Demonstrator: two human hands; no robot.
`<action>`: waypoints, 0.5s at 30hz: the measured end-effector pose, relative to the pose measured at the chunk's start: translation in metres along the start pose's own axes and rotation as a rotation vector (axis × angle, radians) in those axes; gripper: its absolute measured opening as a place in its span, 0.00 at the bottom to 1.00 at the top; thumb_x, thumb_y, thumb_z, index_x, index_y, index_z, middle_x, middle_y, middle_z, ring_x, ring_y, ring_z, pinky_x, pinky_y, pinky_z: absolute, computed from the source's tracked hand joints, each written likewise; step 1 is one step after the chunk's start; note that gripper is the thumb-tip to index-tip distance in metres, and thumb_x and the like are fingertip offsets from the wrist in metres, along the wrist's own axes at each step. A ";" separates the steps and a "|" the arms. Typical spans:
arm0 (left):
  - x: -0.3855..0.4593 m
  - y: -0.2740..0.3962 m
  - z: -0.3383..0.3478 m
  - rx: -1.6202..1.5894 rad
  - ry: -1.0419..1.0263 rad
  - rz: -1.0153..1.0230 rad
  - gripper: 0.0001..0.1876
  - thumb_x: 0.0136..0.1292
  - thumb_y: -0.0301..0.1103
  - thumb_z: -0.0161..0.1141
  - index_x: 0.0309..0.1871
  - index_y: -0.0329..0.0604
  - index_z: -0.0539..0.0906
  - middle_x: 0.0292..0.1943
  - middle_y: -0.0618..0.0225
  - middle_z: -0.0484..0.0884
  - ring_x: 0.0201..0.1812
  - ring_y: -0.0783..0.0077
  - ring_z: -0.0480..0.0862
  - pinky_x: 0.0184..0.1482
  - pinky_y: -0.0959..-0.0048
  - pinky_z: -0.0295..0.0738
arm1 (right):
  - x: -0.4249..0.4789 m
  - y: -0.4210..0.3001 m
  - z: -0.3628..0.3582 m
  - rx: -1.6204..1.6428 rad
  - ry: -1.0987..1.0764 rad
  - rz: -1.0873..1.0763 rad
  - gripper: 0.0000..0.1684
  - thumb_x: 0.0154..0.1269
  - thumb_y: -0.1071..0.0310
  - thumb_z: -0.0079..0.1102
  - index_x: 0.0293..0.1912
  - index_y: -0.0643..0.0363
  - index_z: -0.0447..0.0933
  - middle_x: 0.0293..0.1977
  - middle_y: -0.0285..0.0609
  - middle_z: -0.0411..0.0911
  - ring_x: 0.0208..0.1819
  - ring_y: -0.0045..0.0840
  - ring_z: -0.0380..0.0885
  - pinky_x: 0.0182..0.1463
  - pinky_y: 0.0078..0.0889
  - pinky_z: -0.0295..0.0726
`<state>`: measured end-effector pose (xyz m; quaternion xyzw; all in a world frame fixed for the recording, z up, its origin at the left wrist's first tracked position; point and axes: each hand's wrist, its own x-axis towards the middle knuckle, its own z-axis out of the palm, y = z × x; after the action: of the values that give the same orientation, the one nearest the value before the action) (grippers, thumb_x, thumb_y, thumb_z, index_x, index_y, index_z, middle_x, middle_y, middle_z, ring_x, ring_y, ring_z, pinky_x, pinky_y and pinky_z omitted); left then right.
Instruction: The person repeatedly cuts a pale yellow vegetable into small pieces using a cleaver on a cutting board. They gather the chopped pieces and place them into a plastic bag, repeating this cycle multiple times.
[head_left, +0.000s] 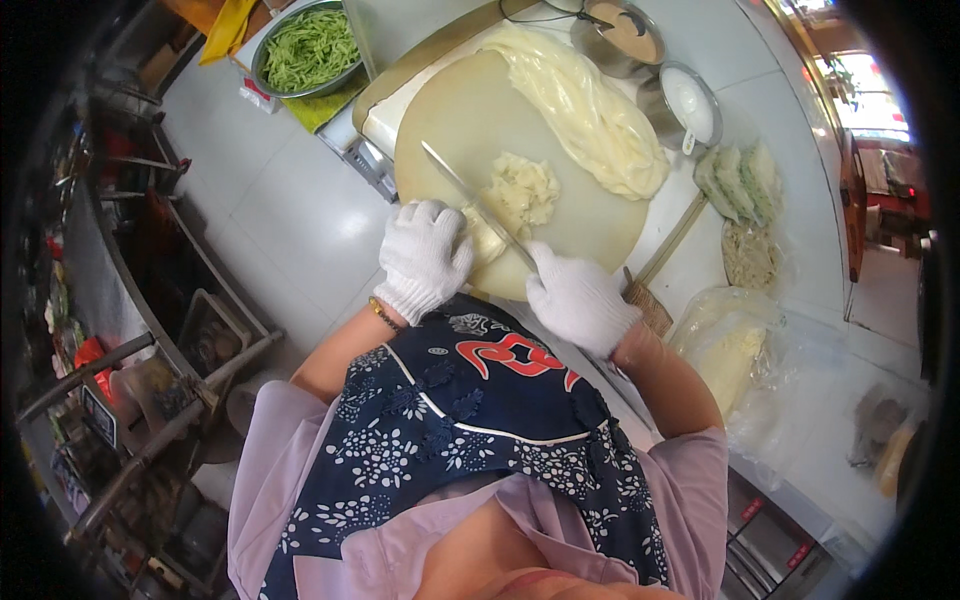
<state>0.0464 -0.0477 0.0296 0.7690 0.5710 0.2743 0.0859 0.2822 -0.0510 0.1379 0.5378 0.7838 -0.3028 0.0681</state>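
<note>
My right hand (581, 300), in a white knit glove, is closed around the handle end of a long-bladed knife (469, 196). The blade slants up and left over a round cutting board (442, 112). My left hand (426, 255), gloved alike, rests with curled fingers at the board's near left edge, against a pale yellow piece (484, 238) beside the blade; its grip is partly hidden. Thin cut pieces (525, 187) lie in a pile just right of the blade. A long, glossy, pale yellow mass (585, 112), seemingly dough, stretches across the board's far right.
A metal bowl of shredded green vegetable (311, 51) stands at the far left. Two metal containers, one with a brown paste (626, 31), one with something white (688, 101), stand beyond the board. Bagged food (739, 184) and a plastic bag (720, 356) lie right.
</note>
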 end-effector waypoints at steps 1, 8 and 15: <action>-0.002 -0.001 -0.001 0.024 -0.023 -0.023 0.09 0.65 0.40 0.72 0.45 0.51 0.90 0.45 0.61 0.90 0.47 0.49 0.88 0.52 0.48 0.81 | -0.009 -0.002 -0.003 -0.003 -0.044 0.003 0.17 0.81 0.61 0.54 0.58 0.63 0.72 0.33 0.63 0.88 0.38 0.63 0.89 0.45 0.69 0.85; -0.003 -0.002 0.006 -0.075 -0.060 0.020 0.10 0.64 0.41 0.74 0.43 0.48 0.89 0.39 0.62 0.89 0.46 0.49 0.88 0.52 0.48 0.81 | 0.013 -0.005 0.028 0.054 -0.113 0.046 0.18 0.81 0.60 0.53 0.58 0.65 0.72 0.37 0.67 0.88 0.42 0.64 0.89 0.48 0.69 0.85; -0.011 0.016 -0.014 0.073 -0.202 0.075 0.30 0.60 0.44 0.78 0.63 0.47 0.81 0.61 0.55 0.84 0.52 0.47 0.89 0.57 0.47 0.86 | 0.026 0.016 0.019 0.009 0.087 0.033 0.22 0.81 0.57 0.54 0.65 0.60 0.76 0.39 0.63 0.89 0.43 0.61 0.89 0.51 0.68 0.86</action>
<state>0.0505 -0.0660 0.0447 0.8161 0.5400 0.1775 0.1046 0.2815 -0.0372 0.1050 0.5637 0.7757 -0.2812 0.0365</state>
